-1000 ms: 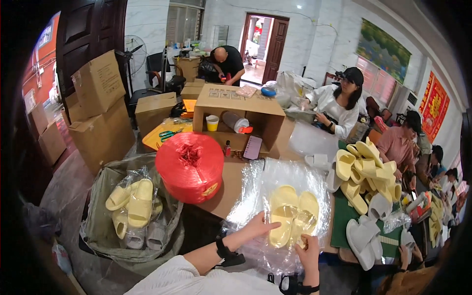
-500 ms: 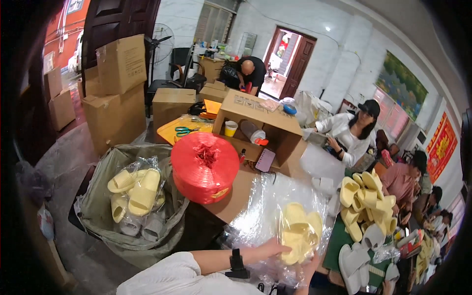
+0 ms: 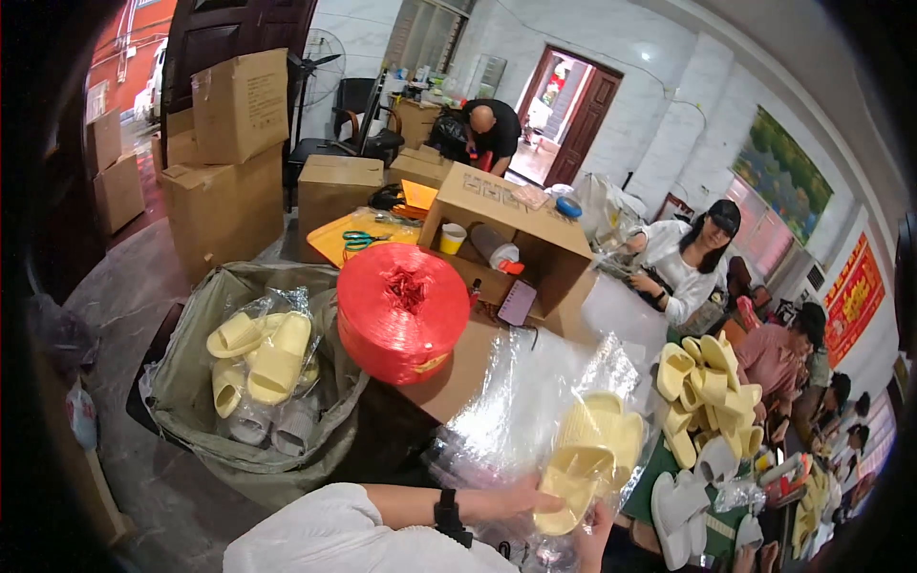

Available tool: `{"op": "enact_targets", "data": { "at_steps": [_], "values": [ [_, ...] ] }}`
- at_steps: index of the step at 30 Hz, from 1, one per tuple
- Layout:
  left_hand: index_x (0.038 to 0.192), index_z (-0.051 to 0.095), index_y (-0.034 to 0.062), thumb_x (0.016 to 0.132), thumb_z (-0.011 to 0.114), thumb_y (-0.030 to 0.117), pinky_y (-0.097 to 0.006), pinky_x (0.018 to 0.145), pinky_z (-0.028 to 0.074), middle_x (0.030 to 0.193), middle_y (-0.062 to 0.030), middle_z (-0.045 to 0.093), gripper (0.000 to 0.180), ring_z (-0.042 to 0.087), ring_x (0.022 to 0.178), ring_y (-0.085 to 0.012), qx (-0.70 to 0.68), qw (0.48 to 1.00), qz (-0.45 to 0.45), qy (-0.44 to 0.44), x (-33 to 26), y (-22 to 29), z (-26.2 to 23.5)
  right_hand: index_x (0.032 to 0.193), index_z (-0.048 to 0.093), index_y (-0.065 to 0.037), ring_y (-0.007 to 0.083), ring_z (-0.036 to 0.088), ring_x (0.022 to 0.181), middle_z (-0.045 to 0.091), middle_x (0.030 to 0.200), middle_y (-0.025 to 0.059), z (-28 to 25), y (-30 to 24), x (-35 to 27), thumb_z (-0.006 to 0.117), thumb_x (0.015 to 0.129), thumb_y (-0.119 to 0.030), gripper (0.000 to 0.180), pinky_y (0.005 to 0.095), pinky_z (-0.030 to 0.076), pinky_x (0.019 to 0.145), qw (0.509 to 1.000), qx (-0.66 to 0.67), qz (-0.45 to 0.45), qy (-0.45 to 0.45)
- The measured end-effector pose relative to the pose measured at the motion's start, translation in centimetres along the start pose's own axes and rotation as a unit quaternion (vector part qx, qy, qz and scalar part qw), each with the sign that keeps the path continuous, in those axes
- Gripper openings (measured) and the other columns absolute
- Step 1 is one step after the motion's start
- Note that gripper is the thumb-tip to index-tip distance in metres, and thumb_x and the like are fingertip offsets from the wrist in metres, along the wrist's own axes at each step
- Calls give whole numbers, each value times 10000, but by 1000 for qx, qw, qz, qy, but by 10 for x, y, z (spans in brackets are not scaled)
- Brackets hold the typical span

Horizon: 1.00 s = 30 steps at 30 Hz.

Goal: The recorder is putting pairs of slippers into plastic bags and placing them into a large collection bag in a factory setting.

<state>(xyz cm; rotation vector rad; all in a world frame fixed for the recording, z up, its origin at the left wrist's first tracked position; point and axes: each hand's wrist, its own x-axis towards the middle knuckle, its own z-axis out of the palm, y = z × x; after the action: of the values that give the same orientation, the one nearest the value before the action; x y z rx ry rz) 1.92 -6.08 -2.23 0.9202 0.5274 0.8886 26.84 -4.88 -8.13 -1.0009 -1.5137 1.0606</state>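
A pair of pale yellow slippers sits within a clear plastic bag, held over the near right part of the table. My left hand, with a black watch on its wrist, grips the near end of the slippers, thumb on top. On the other side of that end, my right hand closes round the slippers and bag; its lower part is cut off by the frame edge. Beneath and left of them lies a stack of clear plastic bags.
A lined sack at left contains bagged yellow and grey slippers. Beside it stands a red twine roll. An open carton holds a cup and bottle. Loose yellow slippers and grey slippers lie at right; people work beyond.
The slippers and bag have shifted slightly, and the bag's far end now stands up higher. My right hand has come further into view. The person in white at right has turned their head.
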Motion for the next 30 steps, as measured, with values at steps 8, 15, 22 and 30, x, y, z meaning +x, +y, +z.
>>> {"op": "enact_targets", "data": {
  "at_steps": [8, 15, 22, 30],
  "values": [
    [1358, 466, -10, 891, 657, 84, -348, 938, 516, 1219, -111, 622, 513, 616, 1108, -198, -179, 981, 57, 36, -26, 28, -32, 955, 540, -73, 24, 342, 494, 445, 698, -31, 30, -79, 13, 563, 926, -49, 44, 197, 260, 404, 938, 129, -22, 321],
    [1263, 547, -19, 942, 595, 129, -363, 997, 463, 1214, -101, 626, 358, 593, 1129, -222, -279, 872, 319, 243, -86, 101, -88, 995, 560, -70, 20, 344, 555, 451, 739, -43, 8, -49, 13, 560, 928, -89, 70, 196, 252, 444, 926, 98, 54, 361],
    [1308, 513, 37, 940, 592, 148, -533, 999, 470, 1264, -101, 585, 393, 574, 1160, -276, -264, 690, 565, 369, -165, 163, -127, 1029, 657, -1, 109, 420, 563, 558, 724, 36, 11, -57, 8, 608, 909, -165, 209, 262, 373, 501, 924, 34, 45, 378],
    [1319, 497, -8, 964, 507, 182, -525, 1006, 458, 1286, -137, 574, 403, 553, 1192, -320, -251, 765, 556, 205, -151, 128, -185, 986, 581, -90, -17, 324, 540, 407, 683, -89, 10, -27, 28, 570, 947, -112, 45, 174, 241, 441, 964, 60, 22, 258]
  ]
}}
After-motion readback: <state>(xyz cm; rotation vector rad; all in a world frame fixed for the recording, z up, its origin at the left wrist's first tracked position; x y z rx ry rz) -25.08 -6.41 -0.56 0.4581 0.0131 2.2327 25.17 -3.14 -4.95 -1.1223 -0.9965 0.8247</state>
